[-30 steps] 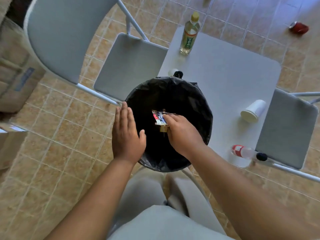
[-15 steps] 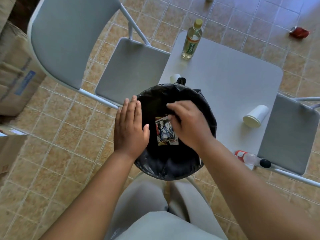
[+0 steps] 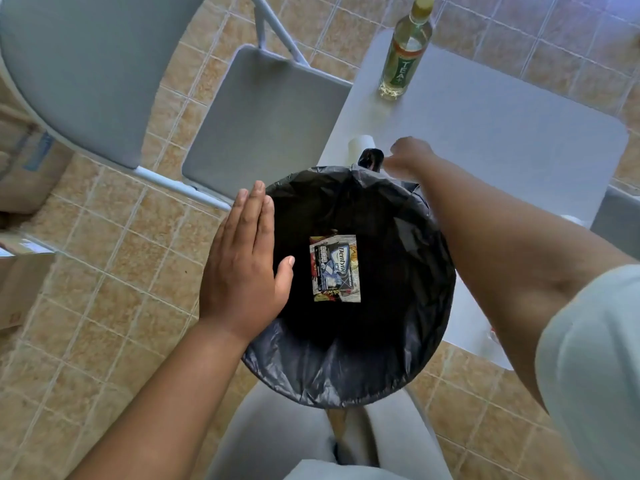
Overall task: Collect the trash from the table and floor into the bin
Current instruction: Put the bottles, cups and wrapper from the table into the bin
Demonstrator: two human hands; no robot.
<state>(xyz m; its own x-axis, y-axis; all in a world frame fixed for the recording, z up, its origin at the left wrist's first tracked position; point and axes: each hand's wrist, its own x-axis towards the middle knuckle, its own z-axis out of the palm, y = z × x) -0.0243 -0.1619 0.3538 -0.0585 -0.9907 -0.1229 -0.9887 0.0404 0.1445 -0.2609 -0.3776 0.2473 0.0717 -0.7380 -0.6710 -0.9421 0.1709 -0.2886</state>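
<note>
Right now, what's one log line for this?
left hand: flat on bin rim | right hand: reaching toward table | wrapper: in bin

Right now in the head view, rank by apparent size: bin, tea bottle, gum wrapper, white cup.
1. bin, largest by far
2. tea bottle
3. gum wrapper, though it lies deep in the bin, so ranking against the bottle is unsure
4. white cup, partly hidden, smallest showing

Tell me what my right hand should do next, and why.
Probably close the right hand on the small white cup just beyond the bin. The wrappers already lie inside, that hand is empty and reaching over the table, and the cup is the nearest trash to it. The left hand rests flat on the bin's rim.
</note>
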